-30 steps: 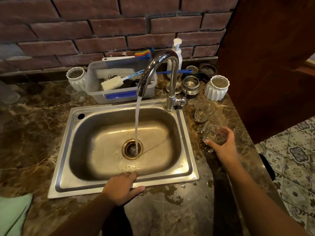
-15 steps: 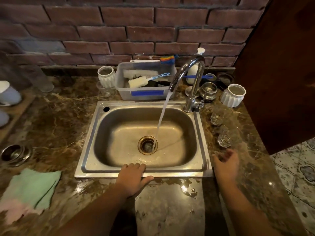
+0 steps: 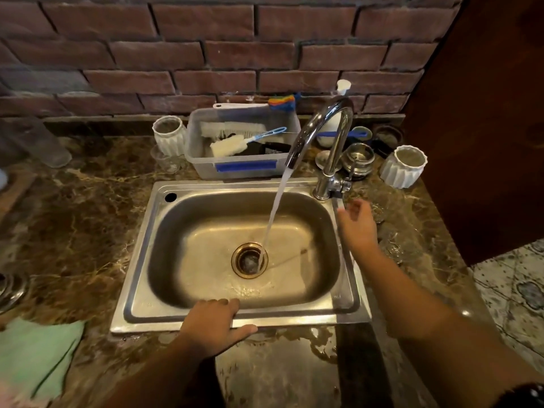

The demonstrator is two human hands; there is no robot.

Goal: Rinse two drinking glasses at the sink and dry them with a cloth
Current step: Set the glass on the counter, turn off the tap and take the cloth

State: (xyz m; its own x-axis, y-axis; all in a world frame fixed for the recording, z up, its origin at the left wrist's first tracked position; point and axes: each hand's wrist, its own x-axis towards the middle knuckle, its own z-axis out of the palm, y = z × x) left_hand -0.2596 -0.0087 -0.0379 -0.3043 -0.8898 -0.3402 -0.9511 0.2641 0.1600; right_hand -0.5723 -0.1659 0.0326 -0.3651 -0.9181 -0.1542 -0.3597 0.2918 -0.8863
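Observation:
Water runs from the chrome faucet [image 3: 329, 134] into the steel sink [image 3: 244, 318]. Two clear drinking glasses stand on the marble counter right of the sink: one farther back [image 3: 385, 201], one nearer [image 3: 400, 248]. My right hand [image 3: 357, 225] hovers over the sink's right rim, fingers apart and empty, just below the faucet's base and beside the glasses. Flat on the sink's front rim rests my left hand [image 3: 216, 325], holding nothing. A green cloth [image 3: 35, 354] lies on the counter at the lower left.
A plastic tub [image 3: 244, 167] with brushes sits behind the sink. White ribbed cups [image 3: 403, 166] [image 3: 169, 136], a steel cup [image 3: 359, 159] and a soap pump stand along the brick wall. A dark wooden panel [image 3: 485, 113] rises at the right. Water pools on the counter in front.
My right hand let go of the nearer glass on the counter, drew back, then moved up and left toward the faucet's base. The left hand stayed on the rim. The view shifted left.

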